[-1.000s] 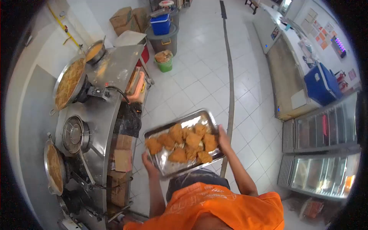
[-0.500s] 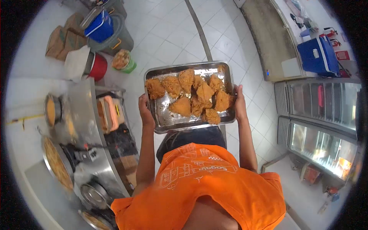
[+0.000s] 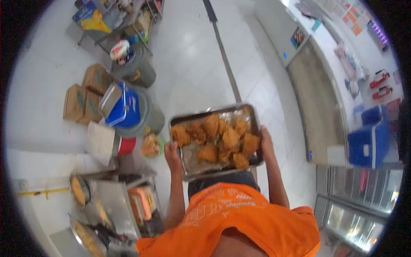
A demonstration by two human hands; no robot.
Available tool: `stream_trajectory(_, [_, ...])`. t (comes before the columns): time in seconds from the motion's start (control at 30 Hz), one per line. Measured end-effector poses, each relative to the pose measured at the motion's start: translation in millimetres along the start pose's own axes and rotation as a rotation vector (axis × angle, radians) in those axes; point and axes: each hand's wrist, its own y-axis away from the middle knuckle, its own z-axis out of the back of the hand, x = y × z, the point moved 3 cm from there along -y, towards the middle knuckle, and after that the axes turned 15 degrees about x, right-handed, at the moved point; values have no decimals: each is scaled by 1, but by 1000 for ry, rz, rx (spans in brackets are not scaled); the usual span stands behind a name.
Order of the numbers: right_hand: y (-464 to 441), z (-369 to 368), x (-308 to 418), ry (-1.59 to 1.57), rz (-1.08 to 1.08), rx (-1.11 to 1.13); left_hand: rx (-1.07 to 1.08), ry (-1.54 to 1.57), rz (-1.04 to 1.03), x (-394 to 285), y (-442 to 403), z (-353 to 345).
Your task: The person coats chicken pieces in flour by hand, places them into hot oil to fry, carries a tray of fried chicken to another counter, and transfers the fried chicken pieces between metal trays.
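Metal tray [image 3: 189,159]: held up in front of your body, above the tiled floor [image 3: 184,60], with its near edge just over your dark trousers [image 3: 222,178].
Left hand [image 3: 173,157]: you have it closed on the tray's left edge, gripping the rim.
Right hand [image 3: 266,144]: you grip the opposite edge with it, so the tray hangs between your two hands.
Brown crumbed pieces [image 3: 231,139]: they lie in the tray, several touching, spread from the far left corner across to the right side; bare metal shows at the near left.
Orange shirt [image 3: 231,210]: you wear it, and pale printing shows across the front.
Steel worktop [image 3: 120,201]: at your lower left, well apart from the tray, carrying a pot [image 3: 79,191] and a wide pan [image 3: 87,240], both with yellowish contents.
Green bucket [image 3: 162,147]: on the floor near your left hand, topped with pale brown bits too blurred to name.
Blue cooler [image 3: 127,107]: on a grey bin [image 3: 153,118] to your left, beside cardboard boxes [image 3: 76,103].
Fire extinguishers [image 3: 381,85]: on your far right, above a second blue cooler [image 3: 368,147].
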Motion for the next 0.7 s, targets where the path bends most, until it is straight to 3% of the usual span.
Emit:
stream_trajectory(0.2, [-240,-45,105,155,-29,8,-51,88,-67,-28,-242,-47])
stream_trajectory(0.37, [-437,-75,184,270,-52,-57,-76,89,-4,-102,-451,-104])
stream_trajectory(0.5, [-589,-86,276,177,68,8,54,84,-49,-179,-624,-159])
stream_trajectory(0.57, [-651,-81,314,195,104,-99,70,89,-39,-231,-693,-203])
stream_trajectory(0.7, [-795,-54,368,68,120,-106,183,-34,-62,-268,-852,-281])
